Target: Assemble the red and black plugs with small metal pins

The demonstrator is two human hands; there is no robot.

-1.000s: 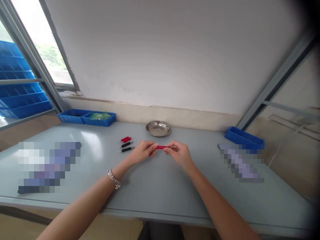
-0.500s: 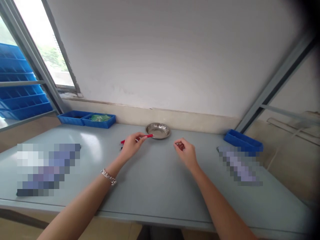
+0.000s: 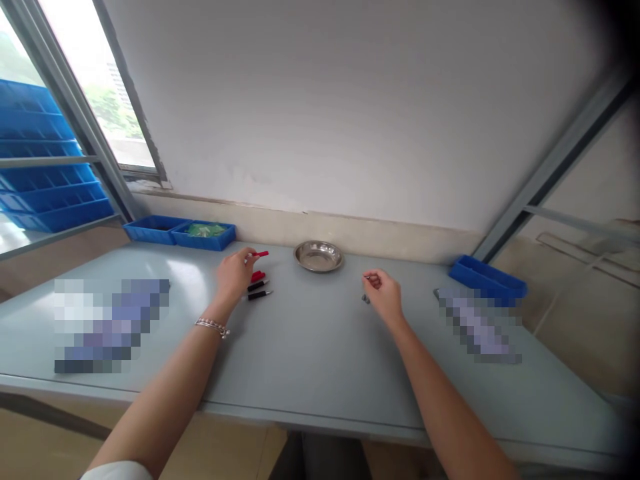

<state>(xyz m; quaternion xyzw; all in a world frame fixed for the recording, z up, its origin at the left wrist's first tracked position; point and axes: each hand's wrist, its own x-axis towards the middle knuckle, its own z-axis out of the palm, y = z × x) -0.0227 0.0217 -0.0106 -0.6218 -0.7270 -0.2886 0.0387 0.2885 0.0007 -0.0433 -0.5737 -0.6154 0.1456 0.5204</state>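
Observation:
My left hand (image 3: 235,273) pinches a short red pen barrel (image 3: 262,254) just above the table. Below its fingers lie another red pen piece (image 3: 257,277) and two black pen pieces (image 3: 259,295) with pointed silvery tips. My right hand (image 3: 383,290) is closed, thumb against the fingertips, on something small and dark that I cannot make out. Beneath this hand, a few small grey pieces (image 3: 366,299) lie on the table. Between and beyond both hands stands a round steel dish (image 3: 319,268).
Two blue bins (image 3: 204,241) sit at the back left, one holding green-wrapped stuff. Another blue bin (image 3: 487,280) is at the back right. Blurred-out flat items lie at both sides of the grey table (image 3: 320,360). Stacked blue trays (image 3: 50,180) fill a rack at left.
My left hand has moved left with the red pen barrel, away from the dish and over the other pens. My right hand has shifted slightly right; small grey pieces now show below it.

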